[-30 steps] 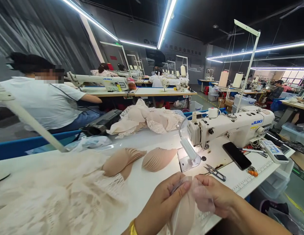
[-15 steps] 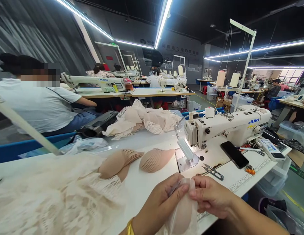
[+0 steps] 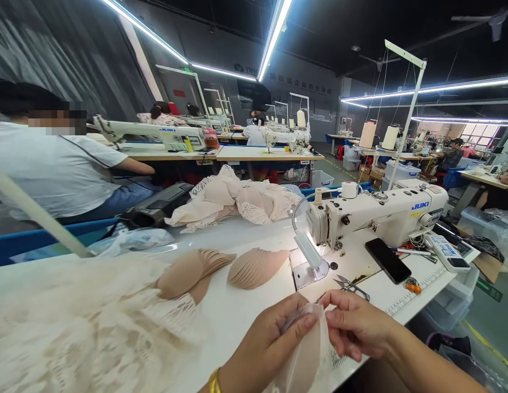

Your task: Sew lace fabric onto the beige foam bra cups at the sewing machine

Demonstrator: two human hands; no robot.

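My left hand, with a gold band at the wrist, grips a beige bra cup covered in sheer pale fabric, its thumb lying along the front. My right hand pinches the cup's upper right edge, its lower fingers curled. Both hands are above the table's front edge, and the cup's lower end runs out of view. Just beyond my right hand lie thread snips, partly covered by its fingers. Two fanned stacks of beige cups, a left stack and a right stack, rest on the table.
A sewing machine with a lit lamp stands beyond my hands. A phone and an orange-handled item lie to the right. Lace fabric spreads at left; more lace pieces are heaped behind. A co-worker sits at far left.
My right hand's fingers have shifted slightly right and spread a little along the cup's edge. The fabric there stands more upright. My view has turned slightly.
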